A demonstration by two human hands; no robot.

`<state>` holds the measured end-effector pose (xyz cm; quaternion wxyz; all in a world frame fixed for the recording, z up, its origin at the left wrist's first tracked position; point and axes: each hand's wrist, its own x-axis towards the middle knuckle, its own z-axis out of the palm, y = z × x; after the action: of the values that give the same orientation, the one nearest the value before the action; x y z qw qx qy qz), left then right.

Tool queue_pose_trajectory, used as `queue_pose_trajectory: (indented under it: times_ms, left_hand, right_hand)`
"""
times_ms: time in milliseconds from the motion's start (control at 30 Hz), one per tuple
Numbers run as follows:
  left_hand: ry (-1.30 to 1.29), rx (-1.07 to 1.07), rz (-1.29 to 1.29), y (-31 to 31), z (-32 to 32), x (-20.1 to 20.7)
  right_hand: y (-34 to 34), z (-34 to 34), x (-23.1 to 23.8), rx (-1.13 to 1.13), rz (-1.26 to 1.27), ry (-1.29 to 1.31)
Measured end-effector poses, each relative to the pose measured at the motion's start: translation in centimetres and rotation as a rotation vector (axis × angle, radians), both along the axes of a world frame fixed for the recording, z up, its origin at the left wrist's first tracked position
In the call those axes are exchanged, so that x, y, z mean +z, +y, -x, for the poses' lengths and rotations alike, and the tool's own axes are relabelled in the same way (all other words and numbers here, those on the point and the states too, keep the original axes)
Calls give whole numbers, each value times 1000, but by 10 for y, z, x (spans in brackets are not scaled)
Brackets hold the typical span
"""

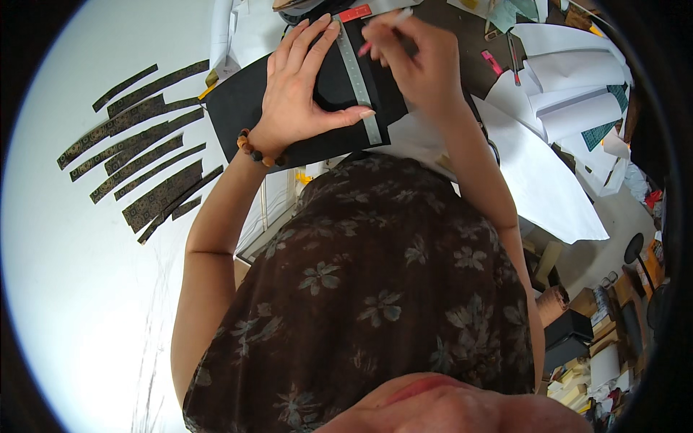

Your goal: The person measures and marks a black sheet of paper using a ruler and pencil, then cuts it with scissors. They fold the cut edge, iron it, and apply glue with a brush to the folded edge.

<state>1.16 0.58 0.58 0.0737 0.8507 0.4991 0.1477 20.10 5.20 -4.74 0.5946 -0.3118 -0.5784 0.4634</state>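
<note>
A sheet of black material [231,97] lies on the table, with a metal ruler [351,68] laid across it near its right edge. My left hand [294,94] rests flat on the black sheet with fingers stretched. Its fingertips press the ruler's far part and the thumb presses lower down. Just right of the ruler's upper end, my right hand [422,61] is closed around a slim pen-like tool [364,49] with a pink end and a whitish end. Whether the tool touches the sheet I cannot tell. A red block-like piece [354,14] sits at the ruler's top.
Several dark patterned strips [144,144] are spread on the white surface at left. On the right lie white paper sheets [548,173], a pink clip-like piece [491,62], a slim red-and-dark tool [514,59] and a green cutting mat [599,131]. Boxes and papers crowd the lower right.
</note>
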Motion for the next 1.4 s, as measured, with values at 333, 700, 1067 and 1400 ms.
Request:
queue_pose_trajectory:
  times_ms: [333,700,1067,1400]
  left_hand:
    - [-9,0,-2,0,1,-2]
    - [4,-45,2,1,-6,4]
    - [2,-69,-13,1,0,0]
    - [-20,-68,0,1,-4,4]
  right_hand:
    - [-13,-9,-7,-45,-135,-114]
    - [-21,-8,-5,-32,-26,12]
    - [-81,-40,5,10,-96,-201]
    - [-46,-24,0,-140,-114,0]
